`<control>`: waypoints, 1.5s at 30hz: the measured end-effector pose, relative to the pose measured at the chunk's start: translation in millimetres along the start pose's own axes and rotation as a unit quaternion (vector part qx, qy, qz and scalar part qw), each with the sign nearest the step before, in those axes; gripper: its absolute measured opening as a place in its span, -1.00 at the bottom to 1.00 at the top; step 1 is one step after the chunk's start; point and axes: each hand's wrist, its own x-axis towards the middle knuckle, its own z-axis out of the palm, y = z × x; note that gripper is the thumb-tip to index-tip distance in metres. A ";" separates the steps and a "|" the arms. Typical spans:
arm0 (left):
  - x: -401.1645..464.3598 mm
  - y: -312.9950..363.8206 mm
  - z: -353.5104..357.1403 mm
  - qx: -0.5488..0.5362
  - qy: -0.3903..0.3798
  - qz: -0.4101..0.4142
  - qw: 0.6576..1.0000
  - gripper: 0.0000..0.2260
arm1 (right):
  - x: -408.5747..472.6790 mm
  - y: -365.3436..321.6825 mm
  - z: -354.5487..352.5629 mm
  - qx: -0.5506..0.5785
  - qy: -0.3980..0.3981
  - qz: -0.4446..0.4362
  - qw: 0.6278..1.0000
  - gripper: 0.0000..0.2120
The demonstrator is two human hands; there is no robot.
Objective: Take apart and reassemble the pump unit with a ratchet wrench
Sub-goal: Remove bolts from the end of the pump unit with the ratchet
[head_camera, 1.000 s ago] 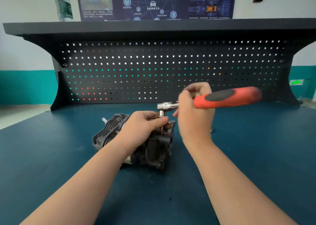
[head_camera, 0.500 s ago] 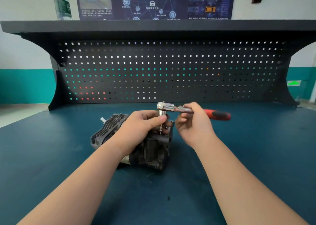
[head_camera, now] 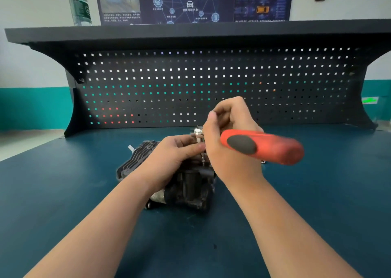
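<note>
The fingers (head_camera: 227, 112) of the right hand (head_camera: 230, 142) are curled and clamped round the metal shank of the ratchet wrench (head_camera: 260, 145), close behind its head, while the fingers (head_camera: 190, 148) of the left hand (head_camera: 171, 159) are bent over the top of the pump unit (head_camera: 186, 184), the thumb and forefinger pinching the chrome socket below the wrench head.

The dark blue tabletop (head_camera: 317, 203) fills the lower half of the view, and behind it stands a black pegboard (head_camera: 211, 76) with rows of small square holes, capped by a dark shelf (head_camera: 190, 31). Above the shelf hangs a dark poster (head_camera: 193, 1) with linked round icons and a car drawing, and at the left end of the shelf stands a clear plastic bottle (head_camera: 79, 5) with a green label.

The pump unit lies on the tabletop near the middle, just in front of the person: a dark, grimy metal body with a ribbed housing at its left side and a short bright stub (head_camera: 131, 148) sticking out at the far left corner. The left hand covers much of its top.

The wrench stands over the right part of the pump unit, its socket upright on the unit (the fastener under it is hidden). Its orange handle with a dark oval grip patch points out to the right and toward the camera, blurred, past the back of the right hand.
</note>
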 end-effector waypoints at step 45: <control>6.1 -2.2 5.6 0.053 0.064 0.020 0.996 -0.94 | -4.4 10.0 3.9 0.039 0.004 -0.104 0.994 -0.85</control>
